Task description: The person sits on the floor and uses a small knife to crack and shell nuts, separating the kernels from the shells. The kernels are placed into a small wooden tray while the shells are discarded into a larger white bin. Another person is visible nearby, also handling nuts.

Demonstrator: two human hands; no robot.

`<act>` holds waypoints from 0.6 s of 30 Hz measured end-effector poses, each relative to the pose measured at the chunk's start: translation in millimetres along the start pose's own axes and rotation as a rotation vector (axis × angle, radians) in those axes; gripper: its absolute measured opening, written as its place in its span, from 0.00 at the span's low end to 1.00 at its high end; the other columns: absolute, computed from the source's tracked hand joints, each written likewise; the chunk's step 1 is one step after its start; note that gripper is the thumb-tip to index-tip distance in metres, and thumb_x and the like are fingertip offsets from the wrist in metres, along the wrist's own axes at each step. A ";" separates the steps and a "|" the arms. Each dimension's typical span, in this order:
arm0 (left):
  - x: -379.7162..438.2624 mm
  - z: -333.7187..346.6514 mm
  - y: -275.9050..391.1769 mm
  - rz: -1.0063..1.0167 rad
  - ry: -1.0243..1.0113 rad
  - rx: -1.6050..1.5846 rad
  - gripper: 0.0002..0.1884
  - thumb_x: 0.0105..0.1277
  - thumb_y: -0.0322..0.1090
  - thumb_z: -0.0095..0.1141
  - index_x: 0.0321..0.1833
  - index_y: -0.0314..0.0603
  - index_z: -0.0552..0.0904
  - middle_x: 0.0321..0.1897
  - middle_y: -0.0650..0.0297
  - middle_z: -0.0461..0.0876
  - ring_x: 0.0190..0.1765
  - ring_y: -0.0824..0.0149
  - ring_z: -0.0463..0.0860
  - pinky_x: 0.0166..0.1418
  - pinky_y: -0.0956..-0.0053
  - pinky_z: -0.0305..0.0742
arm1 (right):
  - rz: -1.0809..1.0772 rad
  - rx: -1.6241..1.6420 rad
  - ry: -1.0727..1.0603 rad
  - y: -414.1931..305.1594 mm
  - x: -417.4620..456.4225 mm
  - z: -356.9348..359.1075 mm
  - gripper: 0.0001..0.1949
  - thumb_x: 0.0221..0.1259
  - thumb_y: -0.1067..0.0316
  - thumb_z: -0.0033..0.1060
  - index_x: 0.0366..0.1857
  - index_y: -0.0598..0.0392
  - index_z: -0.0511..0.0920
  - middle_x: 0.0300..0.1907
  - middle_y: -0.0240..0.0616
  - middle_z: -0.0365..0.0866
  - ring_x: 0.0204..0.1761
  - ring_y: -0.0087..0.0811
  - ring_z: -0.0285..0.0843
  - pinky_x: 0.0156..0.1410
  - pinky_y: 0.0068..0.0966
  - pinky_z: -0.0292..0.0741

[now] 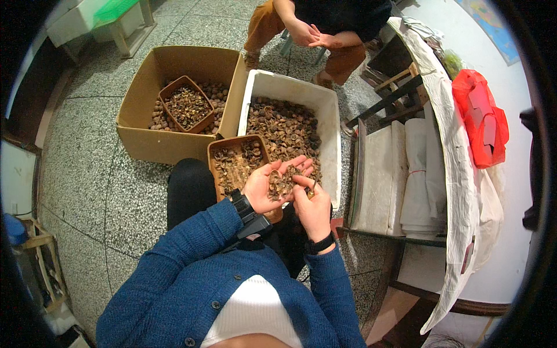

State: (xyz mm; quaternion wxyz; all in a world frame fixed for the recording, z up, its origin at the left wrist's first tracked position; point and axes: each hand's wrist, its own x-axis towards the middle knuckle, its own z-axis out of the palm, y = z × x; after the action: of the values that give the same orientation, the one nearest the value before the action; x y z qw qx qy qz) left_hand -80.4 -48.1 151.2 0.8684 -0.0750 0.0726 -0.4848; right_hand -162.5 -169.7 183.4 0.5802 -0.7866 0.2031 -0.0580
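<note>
My left hand (260,188) is palm up, cupping a heap of broken walnut shell pieces (282,185), among them one hollow, rounded shell. My right hand (314,211) holds a small metal tool (310,194) with a dark, narrow end; its exact kind cannot be made out. The fingertips of that hand touch the edge of the heap. Beneath my left hand is a brown rectangular tray (211,158) with shell bits and crumbs in it. Just beyond my hands stands a white foam box (331,130) holding many cracked shells (278,126).
To the left, a cardboard box (161,145) contains whole walnuts (219,93) and a second brown tray (163,93) of fragments. Another person's hands (311,35) meet beyond the foam box. A shelf (374,174) with folded sheets and a red plastic bag (481,117) flank my right.
</note>
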 end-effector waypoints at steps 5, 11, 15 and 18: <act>0.5 -4.6 4.9 -0.036 -0.033 0.034 0.28 0.80 0.45 0.27 0.78 0.37 0.60 0.77 0.54 0.62 0.77 0.57 0.63 0.79 0.57 0.63 | 0.041 0.215 0.077 -5.7 11.1 -1.7 0.11 0.70 0.71 0.57 0.51 0.59 0.82 0.27 0.26 0.78 0.23 0.13 0.68 0.26 0.13 0.62; 3.8 -3.8 3.8 -0.046 -0.004 -0.018 0.28 0.80 0.45 0.27 0.78 0.40 0.60 0.77 0.57 0.63 0.76 0.59 0.65 0.77 0.57 0.66 | 0.136 0.359 0.131 -8.3 8.1 -9.9 0.10 0.70 0.71 0.57 0.50 0.58 0.82 0.26 0.24 0.77 0.18 0.10 0.63 0.20 0.12 0.56; 5.3 -6.8 3.6 -0.065 -0.023 -0.026 0.28 0.80 0.45 0.28 0.78 0.40 0.60 0.77 0.56 0.63 0.77 0.58 0.65 0.77 0.57 0.65 | 0.058 0.233 0.133 6.4 6.6 -15.2 0.08 0.69 0.71 0.60 0.48 0.59 0.83 0.29 0.28 0.80 0.23 0.13 0.70 0.26 0.12 0.65; 7.0 -6.1 0.5 -0.050 0.002 -0.003 0.28 0.80 0.45 0.29 0.78 0.38 0.60 0.76 0.53 0.63 0.76 0.56 0.65 0.78 0.57 0.64 | -0.209 -0.030 0.204 9.7 6.5 -9.4 0.07 0.67 0.72 0.62 0.45 0.61 0.84 0.32 0.33 0.85 0.32 0.19 0.79 0.38 0.17 0.75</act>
State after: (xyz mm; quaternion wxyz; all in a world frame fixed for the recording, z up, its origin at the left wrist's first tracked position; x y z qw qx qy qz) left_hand -77.6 -54.2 144.8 0.8558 -0.0777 0.0724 -0.5063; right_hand -162.1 -182.9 176.4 0.5354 -0.8022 0.1787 -0.1946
